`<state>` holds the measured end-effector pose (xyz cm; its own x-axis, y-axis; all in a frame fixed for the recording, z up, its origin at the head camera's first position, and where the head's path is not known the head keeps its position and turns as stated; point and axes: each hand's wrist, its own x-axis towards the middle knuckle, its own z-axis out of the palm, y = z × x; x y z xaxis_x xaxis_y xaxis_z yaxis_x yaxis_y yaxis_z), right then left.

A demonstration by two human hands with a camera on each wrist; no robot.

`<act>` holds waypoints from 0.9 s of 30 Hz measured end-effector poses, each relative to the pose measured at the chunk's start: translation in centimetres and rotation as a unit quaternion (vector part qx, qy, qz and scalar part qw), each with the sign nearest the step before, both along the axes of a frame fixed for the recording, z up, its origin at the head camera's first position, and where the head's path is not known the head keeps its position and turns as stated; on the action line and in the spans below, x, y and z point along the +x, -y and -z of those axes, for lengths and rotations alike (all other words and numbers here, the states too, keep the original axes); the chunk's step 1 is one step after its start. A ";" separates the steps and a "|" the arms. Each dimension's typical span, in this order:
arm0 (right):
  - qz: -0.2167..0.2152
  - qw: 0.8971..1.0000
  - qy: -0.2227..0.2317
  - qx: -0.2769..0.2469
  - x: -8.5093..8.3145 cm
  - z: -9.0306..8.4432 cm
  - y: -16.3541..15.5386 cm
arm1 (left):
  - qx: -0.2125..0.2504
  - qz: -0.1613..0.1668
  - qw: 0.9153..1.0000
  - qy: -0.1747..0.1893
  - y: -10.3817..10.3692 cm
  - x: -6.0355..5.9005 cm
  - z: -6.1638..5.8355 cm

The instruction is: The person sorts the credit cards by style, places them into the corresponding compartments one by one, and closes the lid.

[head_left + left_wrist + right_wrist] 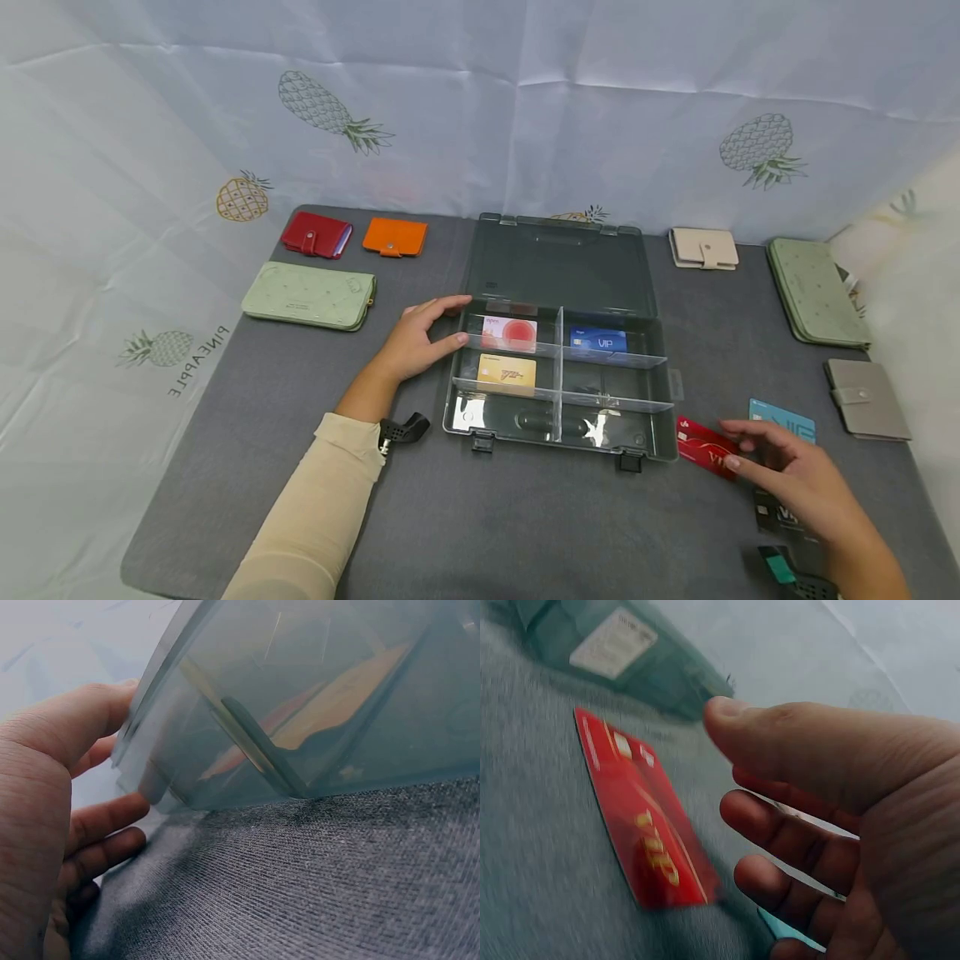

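The right hand (795, 473) hangs over the red card (699, 443), thumb and fingers parted and no firm grip showing; the left hand (414, 340) rests its thumb and fingertips against the left edge of the clear grey box (517, 417). The red card lies on the grey table (525, 517), just beside the box's front right corner. Being thin and flat, it will probably lift best if pinched across its 2 long edges, while light left-hand contact steadies the box. The 2 latches (482, 442) jutting in front and the clear dividers (558, 367) could catch a card carried low. Close under the right hand are a light blue card (780, 414) and a black card (771, 510), easy to drag along. Inside the 6 compartments are 3 cards: pink (509, 333) back left, yellow (506, 372) middle left, blue (597, 339) back right. Farther out, 3 wallets (309, 296) lie on either side.
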<state>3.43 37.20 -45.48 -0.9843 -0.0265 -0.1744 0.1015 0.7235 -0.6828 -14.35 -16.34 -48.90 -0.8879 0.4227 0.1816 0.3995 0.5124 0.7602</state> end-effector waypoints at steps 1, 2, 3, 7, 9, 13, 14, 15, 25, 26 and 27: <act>-0.002 1.000 0.000 0.003 0.1 0.1 -0.2 | 0.001 0.000 1.000 0.000 0.0 0.0 0.0; -0.002 1.000 -0.001 0.009 0.1 0.2 -0.4 | 0.001 0.000 1.000 0.000 0.0 0.0 0.0; -0.003 1.000 -0.001 0.017 0.1 0.3 -0.5 | 0.001 0.000 1.000 0.000 0.0 0.0 0.0; -0.013 0.999 -0.001 0.034 -0.1 0.7 -0.6 | 0.003 0.000 1.000 -0.003 0.0 0.0 0.0; -0.019 0.999 -0.003 0.041 -0.2 0.8 -0.6 | 0.001 0.000 1.000 -0.003 0.0 0.0 0.1; -0.029 0.998 -0.022 0.052 -0.5 1.2 -0.5 | 0.000 0.000 1.000 -0.003 0.0 0.0 0.1; -0.034 0.997 -0.031 0.054 -0.5 1.2 -0.5 | 0.000 -0.001 1.000 -0.003 0.0 0.0 0.1; -0.040 0.997 -0.039 0.059 -0.6 1.2 -0.4 | 0.001 -0.001 1.000 -0.003 0.0 0.0 0.1; -0.072 0.990 -0.084 0.089 -0.8 1.4 0.1 | -0.001 -0.001 1.000 0.000 0.0 0.0 0.0; -0.074 0.990 -0.083 0.090 -0.9 1.4 0.1 | 0.000 -0.001 1.000 0.000 0.0 0.0 0.0; -0.075 0.990 -0.081 0.091 -0.9 1.5 0.1 | 0.001 -0.001 1.000 0.000 0.0 0.0 0.0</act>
